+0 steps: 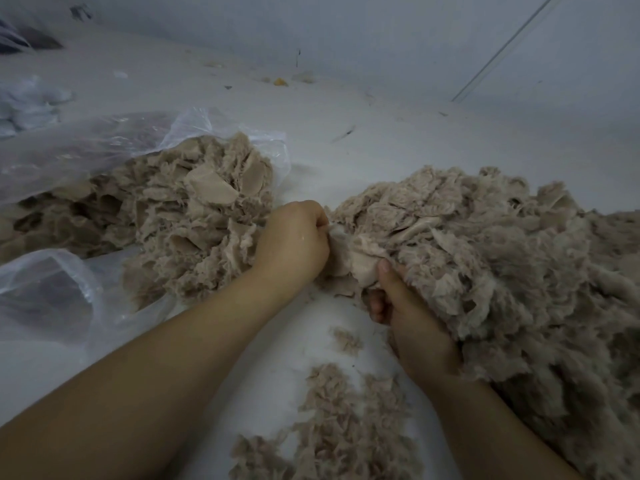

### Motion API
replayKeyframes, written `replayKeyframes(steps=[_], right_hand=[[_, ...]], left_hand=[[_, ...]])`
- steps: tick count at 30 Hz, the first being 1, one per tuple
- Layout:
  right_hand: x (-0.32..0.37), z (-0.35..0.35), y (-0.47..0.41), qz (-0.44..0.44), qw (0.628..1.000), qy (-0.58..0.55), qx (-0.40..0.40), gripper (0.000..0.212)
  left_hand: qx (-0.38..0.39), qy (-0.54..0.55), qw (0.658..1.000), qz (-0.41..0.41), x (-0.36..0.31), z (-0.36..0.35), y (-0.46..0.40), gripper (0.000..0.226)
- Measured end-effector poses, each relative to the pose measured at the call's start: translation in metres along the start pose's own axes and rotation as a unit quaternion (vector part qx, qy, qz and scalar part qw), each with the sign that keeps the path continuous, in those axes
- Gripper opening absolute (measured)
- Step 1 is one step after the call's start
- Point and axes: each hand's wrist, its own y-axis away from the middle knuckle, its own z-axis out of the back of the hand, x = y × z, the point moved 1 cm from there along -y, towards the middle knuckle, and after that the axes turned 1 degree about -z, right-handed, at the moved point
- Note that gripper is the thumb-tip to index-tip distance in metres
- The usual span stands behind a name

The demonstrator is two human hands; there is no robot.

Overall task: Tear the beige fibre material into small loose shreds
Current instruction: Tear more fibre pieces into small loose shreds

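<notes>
Both hands (pixel 294 237) grip fibre wad (pixel 360 251) — plastic bag (pixel 194 123) holds chunks (pixel 207 192).

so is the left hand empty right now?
No, the left hand is closed on a beige fibre piece that the right hand also grips.

A pale beige, flat-torn piece of fibre material (pixel 356 251) is lying near the centre of the view, stretching between two closed fists. At nine to ten o'clock of it, a heap of coarse beige fibre chunks with flat torn faces (pixel 194 216) is spilling from a clear bag. From one to five o'clock, a large fluffy mound of finer beige fibre shreds (pixel 502 258) is resting, touching the piece. At six o'clock, scattered small beige shreds (pixel 339 420) are lying loose on the white surface.
</notes>
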Motion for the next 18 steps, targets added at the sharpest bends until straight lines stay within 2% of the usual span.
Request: replayKeyframes(steps=[3, 6, 9, 11, 13, 15, 16, 18], right_hand=[[-0.002, 0.001, -0.001, -0.012, 0.999, -0.027, 0.011, 0.032], [-0.001, 0.000, -0.002, -0.029, 0.998, -0.033, 0.036, 0.021], [0.001, 0.000, -0.001, -0.016, 0.999, -0.031, 0.034, 0.029], [0.003, 0.000, 0.001, 0.006, 1.000, -0.013, 0.027, 0.042], [0.005, 0.000, 0.001, 0.027, 0.999, 0.004, 0.022, 0.051], [0.006, 0.000, 0.002, 0.035, 0.999, 0.020, 0.024, 0.051], [0.006, 0.000, 0.002, 0.030, 0.999, 0.021, 0.020, 0.048], [0.004, 0.002, 0.003, 0.013, 1.000, 0.022, 0.013, 0.046]], left_hand=[[0.019, -0.005, 0.998, -0.056, -0.007, 0.003, 0.007, 0.016], [0.044, 0.002, 0.993, -0.111, -0.015, 0.006, 0.024, 0.036], [0.020, -0.017, 0.991, -0.132, -0.013, 0.011, 0.036, 0.027], [-0.006, 0.014, 0.995, -0.099, -0.013, 0.012, 0.042, 0.015], [0.033, 0.121, 0.992, -0.011, -0.017, 0.012, 0.046, 0.023], [0.123, 0.267, 0.953, 0.072, -0.022, 0.008, 0.052, 0.020], [0.153, 0.303, 0.937, 0.086, -0.024, 0.005, 0.056, 0.014], [0.162, 0.329, 0.925, 0.103, -0.022, 0.000, 0.061, 0.008]])
